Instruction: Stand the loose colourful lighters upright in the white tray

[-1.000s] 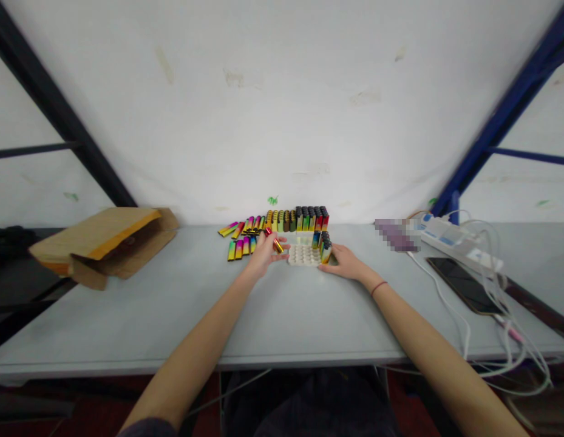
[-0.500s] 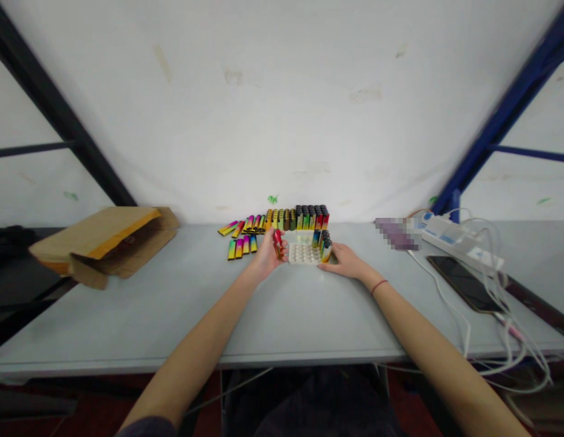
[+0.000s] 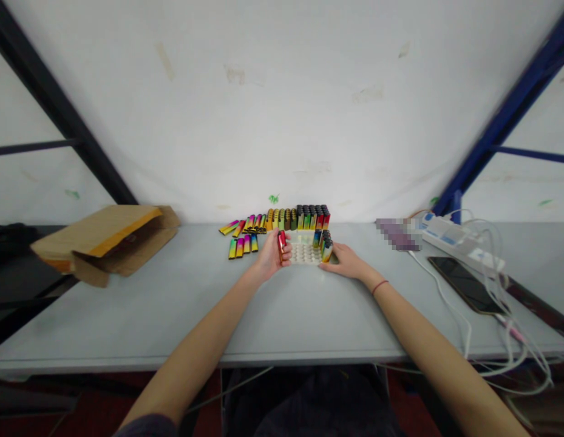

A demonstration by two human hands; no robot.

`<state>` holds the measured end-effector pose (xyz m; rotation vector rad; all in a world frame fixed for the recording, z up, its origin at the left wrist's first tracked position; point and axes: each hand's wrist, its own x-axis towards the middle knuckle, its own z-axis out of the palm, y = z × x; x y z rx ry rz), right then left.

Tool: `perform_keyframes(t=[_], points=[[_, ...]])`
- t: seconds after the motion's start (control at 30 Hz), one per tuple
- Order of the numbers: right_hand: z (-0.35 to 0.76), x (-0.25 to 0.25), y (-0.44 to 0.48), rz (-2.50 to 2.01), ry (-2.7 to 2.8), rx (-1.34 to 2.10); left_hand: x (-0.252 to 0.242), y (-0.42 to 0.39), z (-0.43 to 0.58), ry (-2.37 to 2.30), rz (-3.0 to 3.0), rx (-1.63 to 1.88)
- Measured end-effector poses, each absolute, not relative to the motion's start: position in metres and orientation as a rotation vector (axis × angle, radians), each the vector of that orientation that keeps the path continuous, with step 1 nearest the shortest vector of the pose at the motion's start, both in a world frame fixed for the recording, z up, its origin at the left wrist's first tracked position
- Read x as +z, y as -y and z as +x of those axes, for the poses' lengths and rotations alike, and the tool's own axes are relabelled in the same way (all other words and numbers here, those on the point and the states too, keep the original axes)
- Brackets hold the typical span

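Observation:
My left hand (image 3: pixel 266 257) is closed around a shiny red, lighter-like tube (image 3: pixel 282 241), held nearly upright at the left end of a white tray with round holes (image 3: pixel 304 255). At the tray's right end, my right hand (image 3: pixel 348 261) holds the edge, thumb at the front corner and the other fingers partly hidden. Several black-topped, bright-coloured tubes (image 3: pixel 326 247) stand upright in the right side of the tray. The tray's left holes show bare.
Behind the tray stand a block of black-topped tubes (image 3: pixel 313 217) and yellow-topped ones (image 3: pixel 282 218). Loose coloured tubes (image 3: pixel 243 244) lie to the left. A brown paper bag (image 3: pixel 113 233) is far left; a phone (image 3: pixel 466 284), power strip (image 3: pixel 461 240) and white cables lie right.
The red tube and my left hand have shifted slightly right, and the tube's shiny broad side now faces me. My right hand stays at the tray.

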<state>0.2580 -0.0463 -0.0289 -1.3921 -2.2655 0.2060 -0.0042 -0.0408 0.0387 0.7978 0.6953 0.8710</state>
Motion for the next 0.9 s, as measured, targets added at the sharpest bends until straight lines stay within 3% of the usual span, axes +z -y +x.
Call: perform_keyframes(t=[0.9], points=[[0.2571, -0.028, 0.0465, -1.369, 2.269, 0.195, 0.0346, 0.0436, 0.0051, -0.824, 0.76, 0.876]])
